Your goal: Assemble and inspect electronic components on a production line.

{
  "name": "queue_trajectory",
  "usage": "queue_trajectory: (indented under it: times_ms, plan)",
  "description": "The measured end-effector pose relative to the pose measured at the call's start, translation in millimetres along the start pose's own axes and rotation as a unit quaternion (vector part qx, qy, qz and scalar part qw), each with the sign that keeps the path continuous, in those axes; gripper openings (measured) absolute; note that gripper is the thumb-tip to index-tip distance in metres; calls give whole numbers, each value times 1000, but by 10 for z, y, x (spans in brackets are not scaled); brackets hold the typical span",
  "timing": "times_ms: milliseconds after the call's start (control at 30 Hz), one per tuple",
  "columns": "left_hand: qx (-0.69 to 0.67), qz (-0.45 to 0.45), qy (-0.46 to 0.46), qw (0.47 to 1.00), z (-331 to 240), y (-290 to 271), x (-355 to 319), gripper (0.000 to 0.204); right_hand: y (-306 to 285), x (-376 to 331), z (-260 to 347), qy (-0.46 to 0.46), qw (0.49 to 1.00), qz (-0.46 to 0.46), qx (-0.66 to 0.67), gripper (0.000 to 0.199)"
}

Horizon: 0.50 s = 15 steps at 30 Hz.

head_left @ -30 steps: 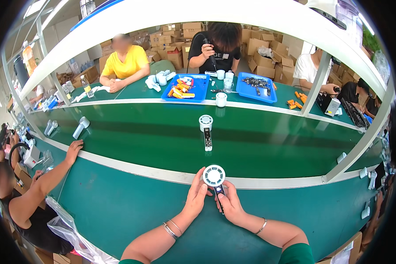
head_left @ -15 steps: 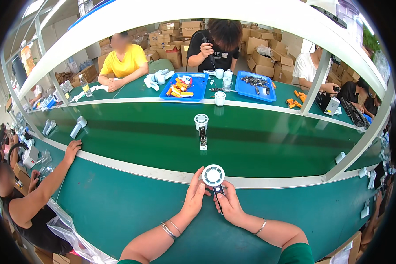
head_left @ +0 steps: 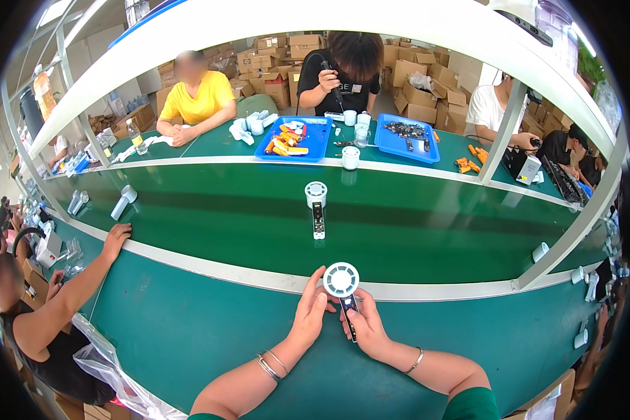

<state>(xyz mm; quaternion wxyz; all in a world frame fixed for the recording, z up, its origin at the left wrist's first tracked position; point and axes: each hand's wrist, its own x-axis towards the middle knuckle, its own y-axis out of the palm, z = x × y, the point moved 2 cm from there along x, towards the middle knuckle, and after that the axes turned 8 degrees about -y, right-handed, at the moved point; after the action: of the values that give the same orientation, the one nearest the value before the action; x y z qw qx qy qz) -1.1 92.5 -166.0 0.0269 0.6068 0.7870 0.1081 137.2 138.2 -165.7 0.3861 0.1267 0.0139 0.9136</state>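
A white handheld fan [head_left: 341, 279] with a round, slotted head is held upright in front of me, its dark circuit board showing along the handle. My right hand [head_left: 368, 329] is closed around that handle, thumb on its front. At the left side of the fan's head, my left hand [head_left: 309, 311] curls its fingers against it; the fingertips are partly hidden. Beyond my hands, a second fan [head_left: 316, 192] lies on the green conveyor belt, its circuit board [head_left: 318, 221] also exposed.
A pale metal rail [head_left: 259, 281] separates my green worktop [head_left: 210, 329] from the belt [head_left: 231, 224]. Across it are blue trays [head_left: 318, 151] of orange cells and dark parts, with co-workers seated behind. On the left, a co-worker's hand [head_left: 115, 240] rests on the rail near another fan [head_left: 124, 201].
The fan lying on the belt has shifted slightly left. The fan in my hands has moved a touch to the right; my grip looks the same.
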Motion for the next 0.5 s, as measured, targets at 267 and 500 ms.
queue_trajectory:
  times_ms: [267,500]
  plan:
    - [-3,6,-7,1000,21,-12,5,63,17,-16,15,5,1000,-4,-7,40]
    - [-15,-5,4,1000,-5,21,6,60,6,-11,21,0,1000,1,3,40]
